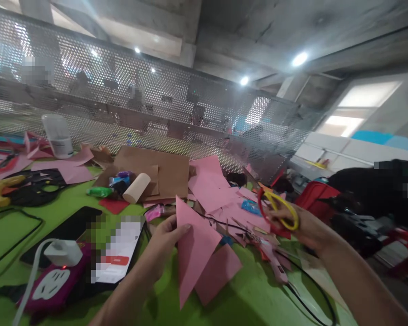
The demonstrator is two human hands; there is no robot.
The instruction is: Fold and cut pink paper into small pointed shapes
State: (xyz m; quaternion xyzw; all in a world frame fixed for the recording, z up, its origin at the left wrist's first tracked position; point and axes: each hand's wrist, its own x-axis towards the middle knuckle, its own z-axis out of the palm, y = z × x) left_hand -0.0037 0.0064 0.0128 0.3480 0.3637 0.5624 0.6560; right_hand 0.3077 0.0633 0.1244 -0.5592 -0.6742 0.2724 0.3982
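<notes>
My left hand [171, 233] pinches a folded sheet of pink paper [196, 242] by its left edge, thumb on the front. The sheet comes to a point at the top and hangs over the table. Below it is another pink piece [219, 274]. Off to the right, my right hand [294, 224] is closed on scissors [295, 216] with yellow and red handles. Their blades are hard to make out. Beneath that hand lie pink sheets [221, 194] and a pink corded tool [274, 260].
On the green table [172, 299] are a purple power strip [59, 283] with a white plug, two phones, a cardboard tube [137, 188], brown cardboard [170, 170] and a yellow-handled tool [2, 192]. A perforated metal screen [149, 113] stands behind. Black cords cross the right side.
</notes>
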